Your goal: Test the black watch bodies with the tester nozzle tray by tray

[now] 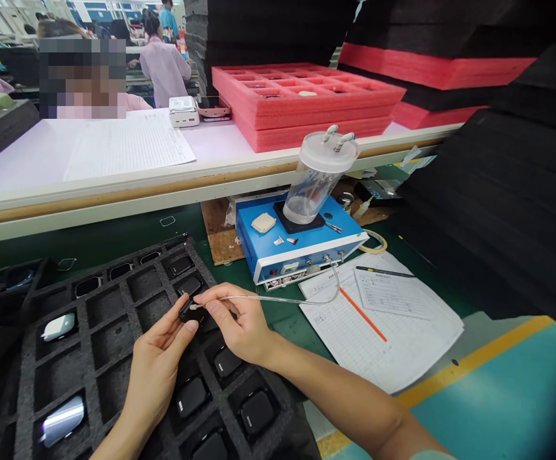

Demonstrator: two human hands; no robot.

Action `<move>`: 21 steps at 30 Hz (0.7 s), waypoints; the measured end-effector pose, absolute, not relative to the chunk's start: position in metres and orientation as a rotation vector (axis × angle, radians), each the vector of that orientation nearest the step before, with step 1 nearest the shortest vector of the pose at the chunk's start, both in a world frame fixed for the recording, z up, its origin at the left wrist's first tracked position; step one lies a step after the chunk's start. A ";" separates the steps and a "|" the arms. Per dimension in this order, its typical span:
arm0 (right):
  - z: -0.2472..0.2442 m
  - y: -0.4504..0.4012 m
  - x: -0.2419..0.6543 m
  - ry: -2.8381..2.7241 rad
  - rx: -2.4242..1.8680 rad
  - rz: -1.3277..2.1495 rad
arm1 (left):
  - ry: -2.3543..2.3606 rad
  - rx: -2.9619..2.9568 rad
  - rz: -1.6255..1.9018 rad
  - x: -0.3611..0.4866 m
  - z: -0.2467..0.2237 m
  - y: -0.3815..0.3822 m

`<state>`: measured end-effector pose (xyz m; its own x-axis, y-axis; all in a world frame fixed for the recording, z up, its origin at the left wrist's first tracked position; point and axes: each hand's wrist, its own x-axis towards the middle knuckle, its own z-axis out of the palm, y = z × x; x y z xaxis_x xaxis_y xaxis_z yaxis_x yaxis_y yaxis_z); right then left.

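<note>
The head view shows, as the largest thing, a white shelf (pixel 33 153) across the upper part; its front edge stands over the green table (pixel 182 220). High black foam stacks (pixel 489 211) close the right side. On the shelf are two red trays (pixel 316 118), one upon another; small pieces lie in several pockets of the upper one.

One black tray (pixel 85 345) fills the lower left. In its pockets I count at least six black cases (pixel 256 412), two shiny cases (pixel 59 326) and three rimmed pieces (pixel 89 286). A narrow strip of green table separates this tray from one blue box (pixel 259 207). The papers (pixel 355 358) reach the table's right edge, with one pen (pixel 386 271) and one orange stick (pixel 363 314) upon them.

One clear jar (pixel 307 191) stands on the box, beside one cream block (pixel 263 222).

The left hand (pixel 156 367) has its fingertips clamped on one small black case (pixel 185 311), above the black tray. The right hand (pixel 247 329) pinches a clear tube (pixel 278 298) near its end, just beside this case; whether they touch, I cannot tell. The tube runs to the box's front.
</note>
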<state>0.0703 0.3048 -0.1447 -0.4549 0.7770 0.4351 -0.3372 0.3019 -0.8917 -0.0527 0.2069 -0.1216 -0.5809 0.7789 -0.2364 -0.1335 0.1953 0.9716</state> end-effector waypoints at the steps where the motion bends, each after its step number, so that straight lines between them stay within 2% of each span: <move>1: -0.145 0.305 0.070 -1.547 -0.416 1.375 | 1.697 0.616 1.491 -0.053 -0.122 0.207; 21: -0.144 0.306 0.070 -1.525 -0.396 1.386 | 1.716 0.594 1.486 -0.054 -0.123 0.208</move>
